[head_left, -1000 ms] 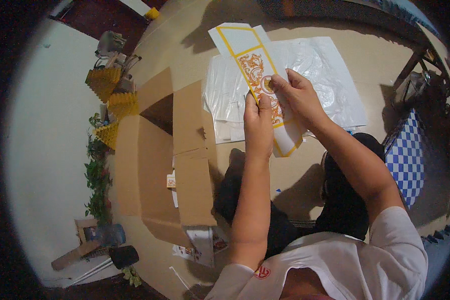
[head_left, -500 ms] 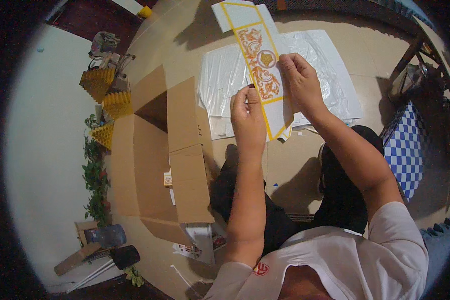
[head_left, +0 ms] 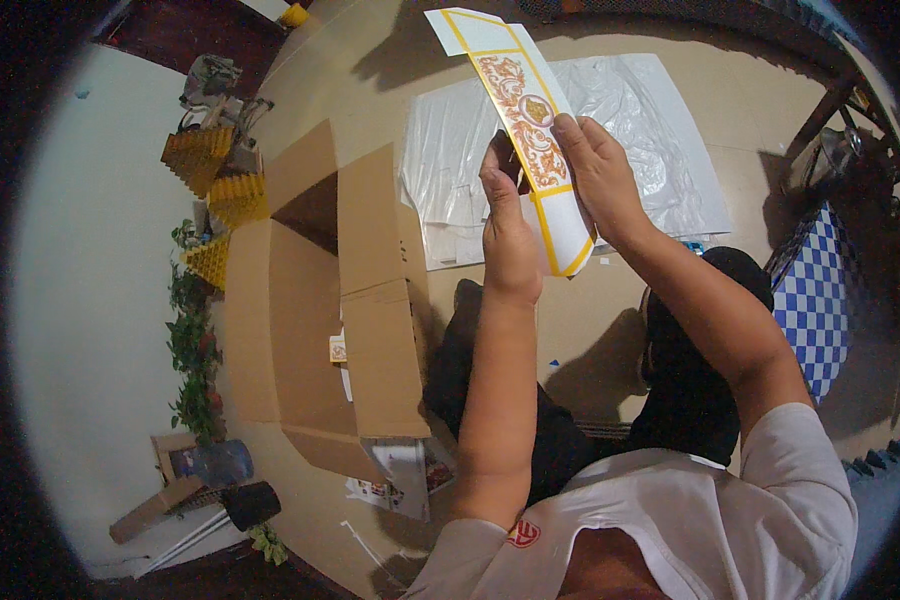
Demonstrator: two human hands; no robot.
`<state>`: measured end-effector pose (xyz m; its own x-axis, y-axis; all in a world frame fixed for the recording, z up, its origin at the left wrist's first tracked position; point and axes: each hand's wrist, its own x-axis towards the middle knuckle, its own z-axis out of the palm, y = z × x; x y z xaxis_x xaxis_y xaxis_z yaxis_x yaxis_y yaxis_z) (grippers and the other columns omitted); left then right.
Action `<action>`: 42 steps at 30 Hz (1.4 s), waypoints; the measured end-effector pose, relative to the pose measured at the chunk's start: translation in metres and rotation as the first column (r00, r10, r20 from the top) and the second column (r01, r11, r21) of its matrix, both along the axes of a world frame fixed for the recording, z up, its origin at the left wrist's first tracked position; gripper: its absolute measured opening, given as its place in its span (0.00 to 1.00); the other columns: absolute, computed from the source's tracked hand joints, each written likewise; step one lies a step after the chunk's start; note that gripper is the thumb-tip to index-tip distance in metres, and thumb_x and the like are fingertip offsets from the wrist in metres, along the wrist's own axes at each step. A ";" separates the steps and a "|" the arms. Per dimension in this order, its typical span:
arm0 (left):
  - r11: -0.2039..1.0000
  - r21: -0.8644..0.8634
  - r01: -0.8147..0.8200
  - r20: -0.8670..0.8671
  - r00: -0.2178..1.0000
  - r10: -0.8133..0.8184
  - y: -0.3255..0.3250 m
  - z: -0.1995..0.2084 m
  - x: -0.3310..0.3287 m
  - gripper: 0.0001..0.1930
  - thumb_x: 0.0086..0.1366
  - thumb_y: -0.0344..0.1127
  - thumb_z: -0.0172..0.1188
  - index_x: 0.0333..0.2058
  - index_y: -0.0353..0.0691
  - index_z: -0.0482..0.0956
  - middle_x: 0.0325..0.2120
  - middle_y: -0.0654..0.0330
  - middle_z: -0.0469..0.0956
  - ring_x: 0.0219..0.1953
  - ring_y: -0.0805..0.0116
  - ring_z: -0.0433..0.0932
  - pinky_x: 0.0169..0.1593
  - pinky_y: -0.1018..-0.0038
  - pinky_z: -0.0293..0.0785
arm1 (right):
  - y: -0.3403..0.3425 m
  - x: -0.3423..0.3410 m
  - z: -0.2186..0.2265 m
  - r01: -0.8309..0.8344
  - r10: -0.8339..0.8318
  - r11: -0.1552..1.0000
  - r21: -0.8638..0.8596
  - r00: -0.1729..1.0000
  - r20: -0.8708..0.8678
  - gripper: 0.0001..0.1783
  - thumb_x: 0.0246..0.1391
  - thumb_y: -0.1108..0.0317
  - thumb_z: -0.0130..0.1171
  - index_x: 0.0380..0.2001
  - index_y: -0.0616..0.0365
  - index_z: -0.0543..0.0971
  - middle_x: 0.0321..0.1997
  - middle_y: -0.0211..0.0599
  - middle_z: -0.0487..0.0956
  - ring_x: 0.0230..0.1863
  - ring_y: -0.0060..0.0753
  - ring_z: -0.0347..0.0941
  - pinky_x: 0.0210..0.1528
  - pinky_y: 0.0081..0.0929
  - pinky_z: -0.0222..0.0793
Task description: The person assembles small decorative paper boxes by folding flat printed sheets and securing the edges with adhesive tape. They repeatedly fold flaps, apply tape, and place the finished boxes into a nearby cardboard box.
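Note:
A flat, printed card carton blank point(head_left: 538, 120), white with yellow borders and orange ornament, is held up tilted before me. My right hand point(head_left: 607, 182) grips its right edge, the thumb on the front near the round emblem. Against the left edge is my left hand point(head_left: 512, 230), its fingers bent and partly hidden behind the card; the thumb points up beside the edge. The blank's lower end angles off between my wrists. Below and beyond it, clear plastic sheeting point(head_left: 650, 130) covers a white stack on the floor.
An open cardboard box point(head_left: 375, 330) stands left of my legs, with a small printed piece point(head_left: 337, 349) inside. A blue-and-white checkered thing point(head_left: 810, 305) is at the right. Yellow stepped objects point(head_left: 198, 158) and green plants point(head_left: 192, 350) line the left wall.
My left hand has shifted slightly right, its thumb moving off the printed face to the edge. The blank has turned a little, and its lower end has moved slightly right.

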<state>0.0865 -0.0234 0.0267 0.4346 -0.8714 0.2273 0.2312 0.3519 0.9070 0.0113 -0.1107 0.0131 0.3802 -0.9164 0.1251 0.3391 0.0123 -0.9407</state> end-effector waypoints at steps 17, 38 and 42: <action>0.985 0.019 0.172 -0.352 0.923 -0.155 -0.010 -0.025 -0.015 0.35 0.70 0.63 0.28 0.66 0.44 0.53 0.62 0.61 0.60 0.63 0.62 0.61 0.65 0.68 0.56 | 0.003 0.004 -0.004 0.152 -0.174 0.963 -0.222 0.981 -0.083 0.20 0.63 0.54 0.53 0.30 0.63 0.70 0.24 0.37 0.73 0.27 0.19 0.66 0.28 0.25 0.65; 0.861 -0.016 -0.508 -0.136 0.855 0.501 0.010 0.007 0.033 0.11 0.66 0.32 0.53 0.44 0.33 0.71 0.40 0.58 0.75 0.43 0.71 0.74 0.48 0.75 0.70 | 0.008 -0.002 -0.010 -0.380 0.373 0.907 -0.183 0.925 -0.072 0.21 0.59 0.62 0.59 0.51 0.64 0.70 0.45 0.37 0.77 0.47 0.24 0.71 0.52 0.27 0.68; 0.863 -0.048 -0.503 -0.226 0.847 0.481 0.014 0.012 0.047 0.09 0.66 0.33 0.54 0.42 0.34 0.72 0.36 0.60 0.76 0.39 0.72 0.74 0.47 0.74 0.70 | 0.013 -0.004 -0.018 -0.482 0.453 0.865 -0.136 0.869 -0.198 0.20 0.59 0.62 0.59 0.49 0.63 0.71 0.44 0.36 0.77 0.46 0.24 0.72 0.51 0.27 0.68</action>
